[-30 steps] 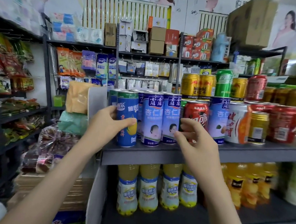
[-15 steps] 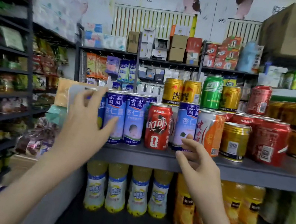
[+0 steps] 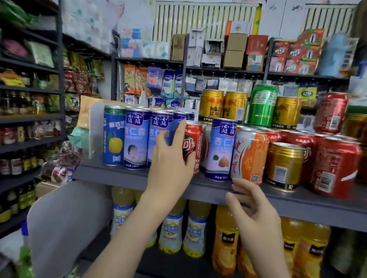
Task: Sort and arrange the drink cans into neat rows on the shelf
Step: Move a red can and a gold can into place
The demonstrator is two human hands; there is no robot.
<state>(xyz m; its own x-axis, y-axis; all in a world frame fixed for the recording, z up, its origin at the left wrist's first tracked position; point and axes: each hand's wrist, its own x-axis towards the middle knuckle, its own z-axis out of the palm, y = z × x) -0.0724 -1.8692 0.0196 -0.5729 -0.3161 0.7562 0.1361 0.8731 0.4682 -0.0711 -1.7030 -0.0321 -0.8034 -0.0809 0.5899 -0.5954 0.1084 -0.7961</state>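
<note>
Mid-frame, the left hand (image 3: 171, 160) wraps its fingers round the red cola can (image 3: 194, 143) wedged between tall blue cans (image 3: 136, 138) on the shelf (image 3: 117, 175), while the right hand (image 3: 253, 206) hangs loose and empty below; a careless pull could topple its neighbours.

1 red can (image 3: 197, 141); shelf (image 3: 117, 175) dk grey.

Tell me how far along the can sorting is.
Partway. Done: the tall blue cans at the left end of the shelf stand in a row. In hand: the left hand grips a red cola can standing among them; the right hand hovers empty. Left: a stray blue can, an orange-and-white can, a gold can and the green can above sit mixed.
</note>
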